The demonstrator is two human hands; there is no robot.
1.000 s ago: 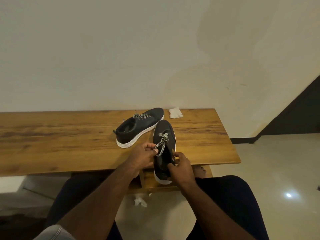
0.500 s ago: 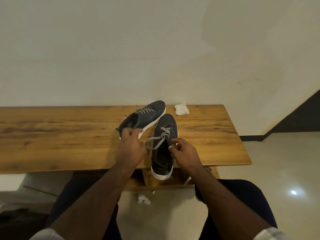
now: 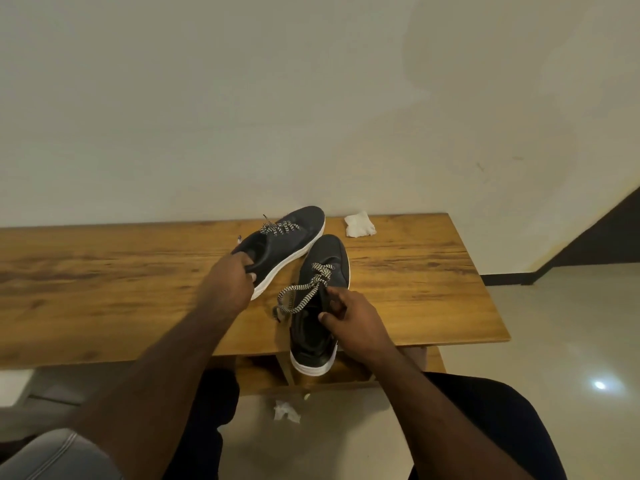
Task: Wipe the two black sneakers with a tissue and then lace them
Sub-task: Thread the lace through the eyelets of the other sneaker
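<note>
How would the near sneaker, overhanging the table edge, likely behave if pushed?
The near sneaker probably tips off: its heel overhangs the table edge. The right hand gripping its collar likely steadies it. Its loose lace looks floppy, apt to drag.

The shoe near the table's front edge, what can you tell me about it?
The near sneaker is black with a white sole and a black-and-white patterned lace hanging loose over its left side. It lies on the wooden table, toe toward the wall, heel poking past the front edge. The right hand holds its opening.
</note>
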